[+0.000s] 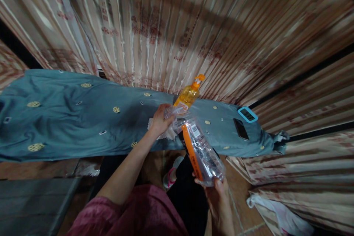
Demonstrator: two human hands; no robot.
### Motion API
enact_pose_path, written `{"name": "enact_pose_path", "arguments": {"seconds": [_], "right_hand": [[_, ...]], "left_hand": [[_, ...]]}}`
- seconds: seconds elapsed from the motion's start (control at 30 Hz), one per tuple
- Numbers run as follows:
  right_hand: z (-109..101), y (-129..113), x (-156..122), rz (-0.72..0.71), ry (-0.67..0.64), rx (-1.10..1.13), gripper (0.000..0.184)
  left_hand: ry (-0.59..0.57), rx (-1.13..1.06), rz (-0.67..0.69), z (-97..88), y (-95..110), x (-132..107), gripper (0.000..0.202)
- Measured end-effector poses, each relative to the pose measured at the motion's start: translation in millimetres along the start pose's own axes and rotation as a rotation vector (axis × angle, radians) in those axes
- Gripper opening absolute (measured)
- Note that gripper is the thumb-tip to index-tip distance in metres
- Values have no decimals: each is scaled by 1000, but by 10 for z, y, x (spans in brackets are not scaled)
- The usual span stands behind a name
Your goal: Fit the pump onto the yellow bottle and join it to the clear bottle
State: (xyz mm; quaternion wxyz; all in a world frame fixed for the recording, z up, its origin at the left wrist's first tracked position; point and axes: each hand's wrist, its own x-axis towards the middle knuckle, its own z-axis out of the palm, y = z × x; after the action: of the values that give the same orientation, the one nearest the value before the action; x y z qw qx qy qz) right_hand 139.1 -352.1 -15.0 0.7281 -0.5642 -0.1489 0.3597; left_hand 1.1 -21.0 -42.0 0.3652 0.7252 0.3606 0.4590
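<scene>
Clear bottle with an orange-striped label slants between both hands: the right hand grips its base, the left hand closes on clear plastic at its upper end. Beyond the left grip stands an amber pump bottle.

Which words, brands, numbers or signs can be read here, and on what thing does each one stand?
None can be read with certainty.
Clear bottle: label and barcode, too blurred.
Orange bottle: print, too blurred.
Blue-framed device: display, too small.
Curtain: red print, too blurred.
Cloth: little rectangular marks, too small.
</scene>
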Motion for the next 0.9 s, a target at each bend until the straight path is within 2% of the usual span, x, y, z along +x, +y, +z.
{"name": "enact_pose_path", "arguments": {"seconds": [0.17,0.43,0.63,0.7,0.83,0.9], "right_hand": [[22,17,7,-23,15,14,53],[-79,-14,27,-33,-25,-48,59],[-70,-45,23,-11,-22,-61,88],[-63,-48,17,-7,-36,-84,92],[-40,-57,-5,-10,-22,-95,87],[-22,-73,-13,-12,-14,-90,77]], "left_hand": [[-7,15,-2,35,11,-26,39],[-24,1,19,44,7,-26,37],[-19,10,24,71,-12,-35,37],[-22,8,18,70,-9,-38,36],[-18,20,-6,49,30,-38,31],[-31,21,-26,36,58,-35,31]]}}
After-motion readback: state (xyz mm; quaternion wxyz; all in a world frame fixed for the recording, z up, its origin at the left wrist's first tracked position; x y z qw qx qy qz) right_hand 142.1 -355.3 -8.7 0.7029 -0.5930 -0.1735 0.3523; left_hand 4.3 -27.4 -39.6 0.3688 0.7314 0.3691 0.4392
